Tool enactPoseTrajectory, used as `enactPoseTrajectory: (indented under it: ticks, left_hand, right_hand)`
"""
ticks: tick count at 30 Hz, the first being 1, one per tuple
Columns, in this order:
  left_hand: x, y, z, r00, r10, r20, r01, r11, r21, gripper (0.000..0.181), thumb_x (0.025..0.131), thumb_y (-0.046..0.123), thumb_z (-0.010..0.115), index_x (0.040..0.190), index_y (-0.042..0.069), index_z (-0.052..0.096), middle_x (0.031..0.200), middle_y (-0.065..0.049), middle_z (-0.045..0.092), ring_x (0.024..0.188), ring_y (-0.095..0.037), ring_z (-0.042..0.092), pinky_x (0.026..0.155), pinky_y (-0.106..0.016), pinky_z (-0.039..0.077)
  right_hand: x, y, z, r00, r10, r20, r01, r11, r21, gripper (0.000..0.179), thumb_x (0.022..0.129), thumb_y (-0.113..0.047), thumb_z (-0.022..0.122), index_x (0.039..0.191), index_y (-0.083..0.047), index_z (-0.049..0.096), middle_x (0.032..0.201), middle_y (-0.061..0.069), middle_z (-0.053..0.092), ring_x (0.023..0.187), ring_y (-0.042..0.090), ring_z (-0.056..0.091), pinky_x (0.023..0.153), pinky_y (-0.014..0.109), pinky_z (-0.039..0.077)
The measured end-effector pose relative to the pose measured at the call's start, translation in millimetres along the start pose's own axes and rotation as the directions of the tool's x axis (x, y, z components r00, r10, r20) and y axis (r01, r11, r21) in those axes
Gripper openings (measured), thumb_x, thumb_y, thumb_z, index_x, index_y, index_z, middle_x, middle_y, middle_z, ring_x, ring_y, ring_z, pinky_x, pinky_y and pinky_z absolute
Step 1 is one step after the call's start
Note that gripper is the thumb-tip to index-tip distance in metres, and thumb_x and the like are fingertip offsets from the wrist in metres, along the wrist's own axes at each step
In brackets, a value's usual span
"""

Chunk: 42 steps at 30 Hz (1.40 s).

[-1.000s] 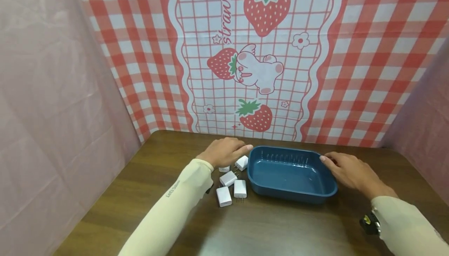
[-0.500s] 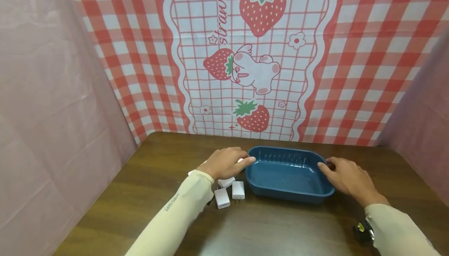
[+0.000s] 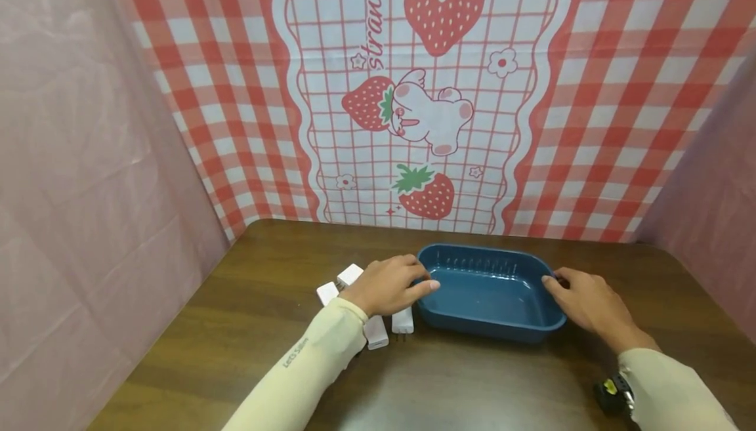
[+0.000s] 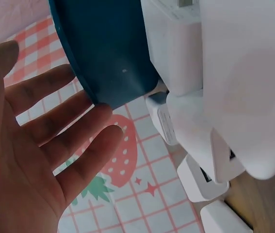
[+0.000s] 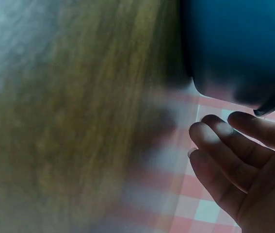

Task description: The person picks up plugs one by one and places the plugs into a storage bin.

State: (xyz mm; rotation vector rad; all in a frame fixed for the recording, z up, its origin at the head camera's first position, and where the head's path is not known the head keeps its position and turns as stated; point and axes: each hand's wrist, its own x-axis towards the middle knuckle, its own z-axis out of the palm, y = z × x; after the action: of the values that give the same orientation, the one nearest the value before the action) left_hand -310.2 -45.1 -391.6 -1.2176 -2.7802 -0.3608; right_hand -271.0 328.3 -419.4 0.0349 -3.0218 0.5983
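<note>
A dark blue rectangular plastic bin stands on the table, with nothing inside it. My left hand is at its left rim, the thumb reaching over the edge. In the left wrist view the fingers are spread and nearly straight, tips right at the bin's edge. My right hand is at the right rim, thumb on the edge, with loosely bent fingers outside the wall. Several white plug chargers lie around the left wrist, partly hidden by it; white chargers also crowd the left wrist view.
The brown wooden table runs back to a red-checked strawberry cloth. A pink curtain hangs on the left, another pink cloth on the right. Beige sleeves cover both forearms.
My left hand has come down toward the front and slightly right along the bin's rim. Chargers left of the wrist now show, while some in front are more covered. The right hand stays at its rim.
</note>
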Motion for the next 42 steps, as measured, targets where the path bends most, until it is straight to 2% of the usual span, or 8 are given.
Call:
enactPoseTrajectory:
  ticks: [5,10,15,19,26,30,36,42]
  left_hand:
    - [-0.5,-4.2,-1.8,0.999,-0.036,-0.014,0.036,0.999,0.015,0.051,0.104,0.054,0.041,0.133,0.02,0.064,0.133,0.0,0.06,0.117,-0.014,0.06,0.09,-0.035,0.053]
    - [-8.0,-9.2,-0.3,0.997,-0.074,-0.002,0.074,0.997,0.001,0.054,0.104,0.054,0.043,0.143,0.018,0.054,0.137,-0.001,0.06,0.119,-0.014,0.061,0.091,-0.038,0.052]
    - [-17.4,-13.6,6.0,0.997,-0.078,0.016,0.076,0.995,0.064,0.038,0.101,0.047,0.053,0.124,0.02,0.067,0.115,0.003,0.068,0.096,-0.01,0.065,0.074,-0.035,0.054]
    - [-22.3,-15.6,12.9,0.999,-0.041,0.01,0.039,0.989,0.14,0.029,0.096,0.044,0.063,0.112,0.022,0.074,0.108,0.003,0.066,0.093,-0.013,0.064,0.072,-0.035,0.054]
    - [-28.1,-15.1,21.3,1.0,0.02,0.016,-0.023,0.982,0.186,0.039,0.088,0.053,0.07,0.108,0.02,0.073,0.113,0.0,0.066,0.088,-0.016,0.065,0.069,-0.034,0.053]
    - [-29.8,-16.0,24.5,1.0,0.015,0.026,-0.02,0.979,0.201,0.04,0.088,0.057,0.069,0.106,0.021,0.074,0.108,0.002,0.066,0.082,-0.012,0.062,0.064,-0.031,0.05]
    - [-29.3,-13.9,24.4,1.0,-0.003,0.026,-0.002,0.981,0.196,0.058,0.079,0.072,0.067,0.106,0.02,0.074,0.112,0.002,0.066,0.08,-0.01,0.06,0.062,-0.027,0.046]
    - [-30.7,-9.4,22.8,1.0,-0.006,0.02,0.001,0.979,0.203,0.06,0.072,0.072,0.074,0.104,0.021,0.072,0.103,0.006,0.063,0.078,-0.008,0.056,0.064,-0.028,0.045]
  right_hand:
    - [-1.7,1.6,-1.9,1.0,-0.003,0.006,0.003,1.0,0.014,0.075,0.103,-0.053,0.044,0.135,0.014,0.048,0.125,0.037,0.056,0.099,0.045,0.06,0.085,0.067,0.046]
    - [-3.8,3.6,-2.0,1.0,0.005,0.016,-0.005,1.0,0.022,0.079,0.103,-0.055,0.042,0.137,0.015,0.046,0.13,0.039,0.052,0.107,0.05,0.057,0.088,0.07,0.043]
    - [-7.2,6.4,-2.5,1.0,0.015,0.014,-0.016,0.999,0.044,0.08,0.103,-0.056,0.042,0.137,0.016,0.045,0.13,0.04,0.052,0.108,0.051,0.056,0.088,0.069,0.043]
    - [-8.8,7.6,-1.8,1.0,0.02,0.019,-0.021,0.998,0.058,0.08,0.103,-0.056,0.041,0.137,0.016,0.045,0.129,0.04,0.052,0.105,0.049,0.057,0.087,0.069,0.045]
    - [-7.5,8.6,3.2,0.999,0.021,0.028,-0.022,0.997,0.07,0.08,0.102,-0.057,0.042,0.137,0.016,0.045,0.128,0.039,0.053,0.101,0.047,0.059,0.085,0.067,0.047]
    - [-6.1,8.8,6.2,0.999,0.017,0.032,-0.019,0.997,0.072,0.079,0.102,-0.056,0.043,0.136,0.015,0.046,0.128,0.038,0.053,0.101,0.046,0.059,0.085,0.066,0.047]
    - [-6.5,9.0,3.8,1.0,0.011,0.012,-0.012,0.997,0.08,0.075,0.103,-0.053,0.043,0.136,0.015,0.047,0.127,0.038,0.054,0.1,0.046,0.059,0.085,0.067,0.047]
    - [-7.3,8.8,1.7,1.0,0.018,0.013,-0.019,0.996,0.09,0.075,0.103,-0.052,0.043,0.137,0.015,0.046,0.127,0.039,0.053,0.102,0.048,0.058,0.086,0.068,0.046]
